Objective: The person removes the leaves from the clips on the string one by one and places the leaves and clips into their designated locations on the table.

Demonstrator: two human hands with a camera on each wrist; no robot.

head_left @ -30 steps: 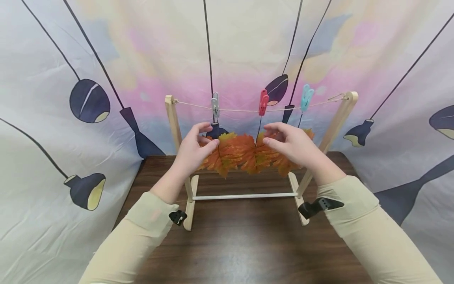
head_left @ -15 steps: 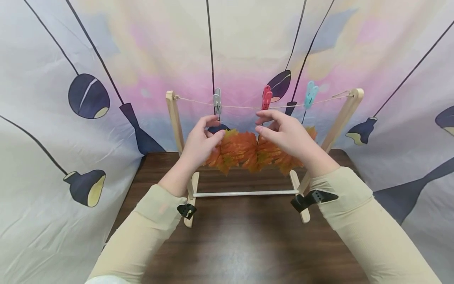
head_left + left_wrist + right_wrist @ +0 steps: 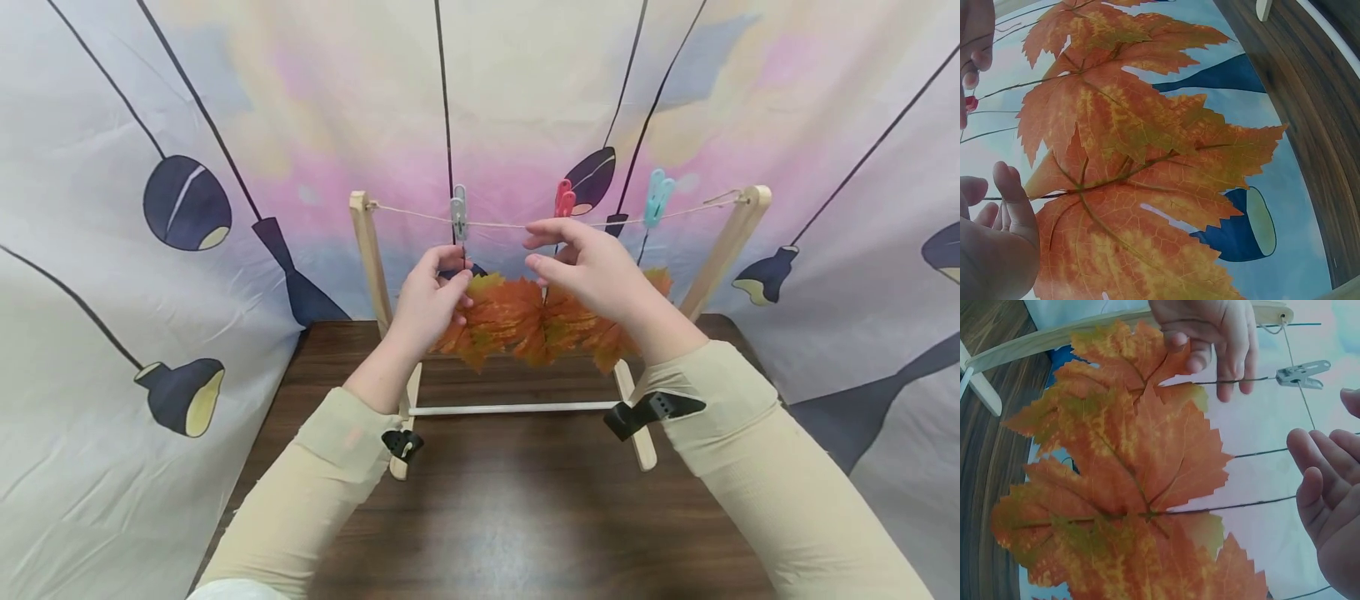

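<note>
Orange-yellow artificial maple leaves (image 3: 517, 325) hang by dark stems from a string (image 3: 495, 225) on a wooden frame. Grey (image 3: 459, 212), red (image 3: 565, 200) and light blue (image 3: 657, 198) clothespins sit on the string. My left hand (image 3: 426, 296) is at the leftmost stem, just below the grey clothespin; in the right wrist view its fingers (image 3: 1235, 350) lie behind that stem, thumb apart from it. My right hand (image 3: 592, 267) is raised in front of the string below the red clothespin, its fingers loosely bent, holding nothing. It hides part of the string.
The frame's wooden posts (image 3: 367, 258) stand left and right, joined low down by a white rod (image 3: 517, 408). Beneath is a dark wooden table (image 3: 495, 500). A cloth backdrop (image 3: 525, 100) printed with dark lamps hangs close behind and at both sides.
My right hand has moved left and up, towards the string. My left hand has shifted slightly right, to the stem under the grey clothespin. The clothespins and leaves keep their places.
</note>
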